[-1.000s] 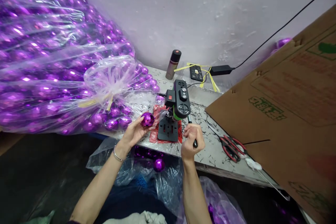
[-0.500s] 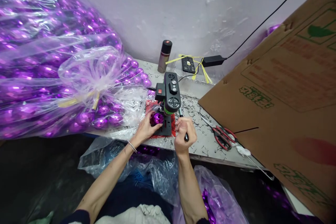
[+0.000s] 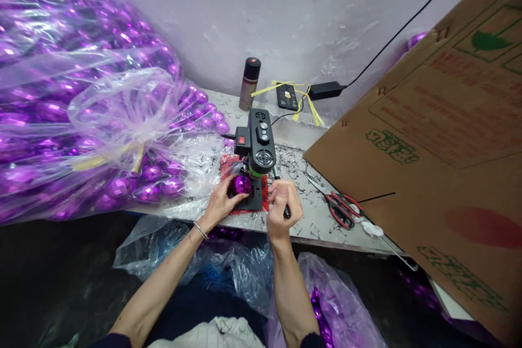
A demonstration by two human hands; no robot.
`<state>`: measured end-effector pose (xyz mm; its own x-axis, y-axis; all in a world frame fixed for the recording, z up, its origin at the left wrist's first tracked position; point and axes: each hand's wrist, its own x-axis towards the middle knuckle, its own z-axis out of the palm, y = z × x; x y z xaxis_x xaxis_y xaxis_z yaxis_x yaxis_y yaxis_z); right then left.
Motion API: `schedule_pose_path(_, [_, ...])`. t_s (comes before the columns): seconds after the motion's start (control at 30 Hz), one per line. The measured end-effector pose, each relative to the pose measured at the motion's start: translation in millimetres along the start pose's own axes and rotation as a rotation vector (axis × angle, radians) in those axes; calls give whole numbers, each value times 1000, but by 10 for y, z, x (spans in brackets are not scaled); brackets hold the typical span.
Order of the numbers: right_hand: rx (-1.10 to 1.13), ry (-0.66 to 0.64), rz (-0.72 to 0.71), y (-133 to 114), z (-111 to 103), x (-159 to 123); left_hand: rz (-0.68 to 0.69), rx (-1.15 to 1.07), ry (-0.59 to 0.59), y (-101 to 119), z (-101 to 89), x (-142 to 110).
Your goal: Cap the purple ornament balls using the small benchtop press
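Note:
Between the thumb and fingers of my left hand (image 3: 221,199) is a shiny purple faceted ball ornament (image 3: 241,184). The ball is at the left of a small black bench press (image 3: 262,144), over its dark slotted base plate (image 3: 253,203). Whether the ball touches the plate I cannot tell. My right hand (image 3: 284,209) is wrapped round the black-ended lever (image 3: 287,212) on the press's right side. Red material (image 3: 265,191) lies beneath the base plate.
A big clear bag of purple balls (image 3: 118,188) fills the left. Scissors (image 3: 342,210) with red and black handles lie near a cardboard box (image 3: 428,174) at right. A spray can (image 3: 249,84) and a black adapter (image 3: 326,90) stand behind. Small dark scraps litter the table (image 3: 314,228).
My left hand has moved right, bringing the purple ball from beside the press to over its base plate. My right hand has stayed on the lever. The camera view has shifted slightly.

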<state>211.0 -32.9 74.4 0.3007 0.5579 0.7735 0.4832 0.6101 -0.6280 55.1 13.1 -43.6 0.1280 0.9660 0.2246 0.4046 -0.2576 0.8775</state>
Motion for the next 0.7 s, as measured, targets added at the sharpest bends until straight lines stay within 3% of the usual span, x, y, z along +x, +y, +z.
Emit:
schedule_pose_path(0.17, [-9, 0, 119, -116, 11, 119, 16, -2, -26, 10, -18, 11])
schedule_pose_path(0.7, [-10, 10, 123, -129, 13, 148, 75, 20, -48, 64, 138, 91])
